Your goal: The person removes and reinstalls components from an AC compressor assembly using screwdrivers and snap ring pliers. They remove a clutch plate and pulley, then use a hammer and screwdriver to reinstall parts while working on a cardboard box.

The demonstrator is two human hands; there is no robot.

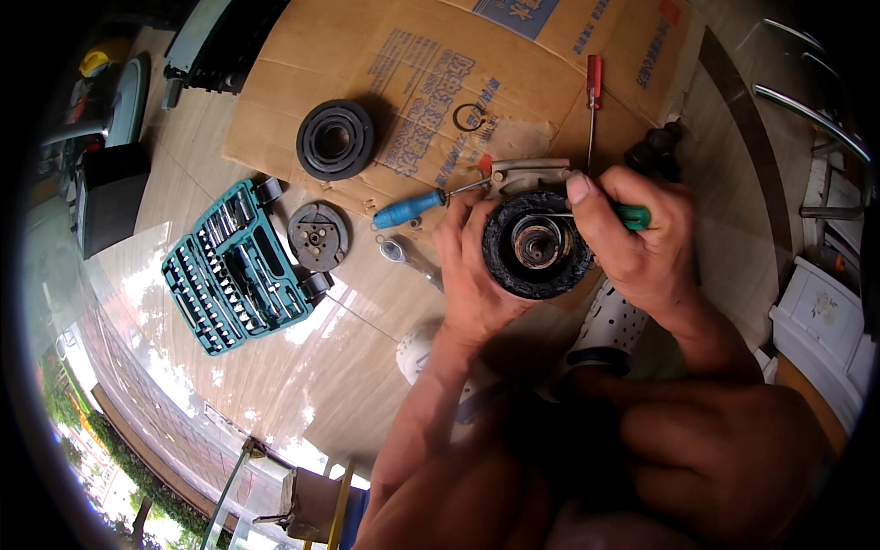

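My left hand (467, 261) is wrapped round the left side of a black ring-shaped coil (498, 266). Inside that ring, a metal shaft (539, 246) shows at the centre of what looks like a car air-conditioning compressor. A screwdriver with a green handle (634, 217) is gripped in my right hand (637, 234), thumb on top; its thin blade reaches left over the ring's upper edge, and the tip's exact contact cannot be made out. Just beyond the ring lies a metal bracket-like part (532, 172). Most of the body below the ring is hidden by my hands.
On the cardboard (302, 55) lie a black pulley (335, 139), a snap ring (468, 116) and a red-handled screwdriver (594, 87). Left of my hands are a blue-handled screwdriver (408, 211), a ratchet (410, 259), a round clutch plate (318, 236) and a teal socket set (240, 270).
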